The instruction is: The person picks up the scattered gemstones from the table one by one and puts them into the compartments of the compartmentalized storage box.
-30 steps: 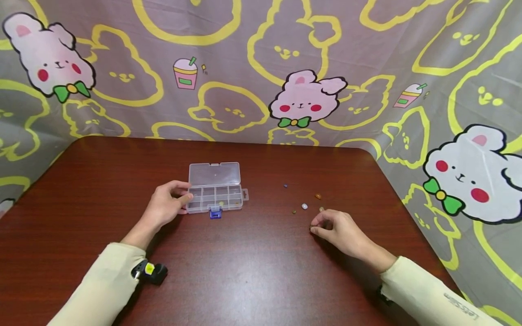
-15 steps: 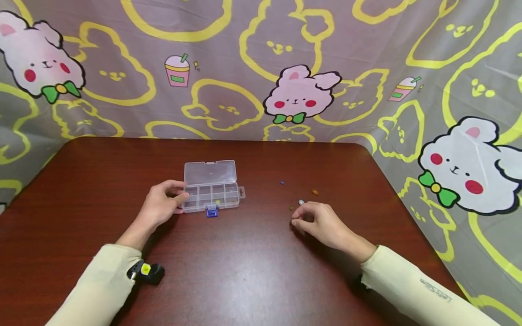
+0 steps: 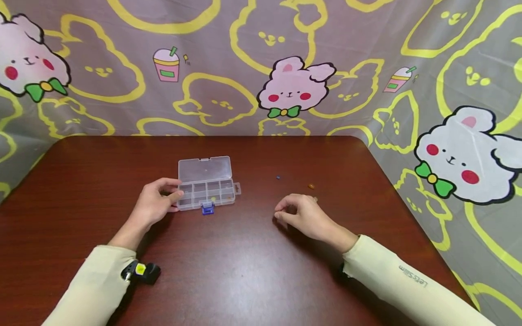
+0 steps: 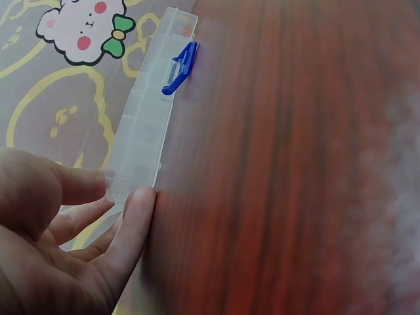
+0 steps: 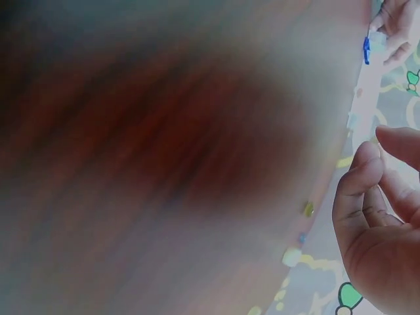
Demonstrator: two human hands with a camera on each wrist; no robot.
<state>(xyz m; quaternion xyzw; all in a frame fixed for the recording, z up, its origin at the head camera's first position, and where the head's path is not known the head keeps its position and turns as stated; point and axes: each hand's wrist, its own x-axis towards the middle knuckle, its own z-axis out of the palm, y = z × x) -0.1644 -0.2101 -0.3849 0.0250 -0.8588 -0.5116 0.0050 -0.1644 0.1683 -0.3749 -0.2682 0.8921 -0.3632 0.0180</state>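
Note:
A clear plastic compartment box (image 3: 205, 169) sits on the table with its lid raised and blue latch (image 3: 208, 208) hanging at the front. My left hand (image 3: 154, 202) grips its left end between thumb and fingers. A yellow-green bead (image 3: 213, 198) and an orange one (image 3: 229, 198) lie in front compartments. Right of the box, my right hand (image 3: 306, 215) is low over the table, thumb and index fingertips together on a small dark bead, mostly hidden by them. A green bead (image 5: 309, 209) and a white bead (image 5: 292, 256) show in the right wrist view.
Beyond the right hand lie a small blue bead (image 3: 278, 177) and an amber bead (image 3: 311, 186). Another pale bead (image 3: 315, 199) peeks out behind the knuckles. A patterned curtain (image 3: 220, 108) hangs along the back and right edges of the wooden table (image 3: 240, 276).
My right hand has moved left toward the box, passing in front of the white and green beads. The left hand keeps its grip on the box. The head view has shifted slightly.

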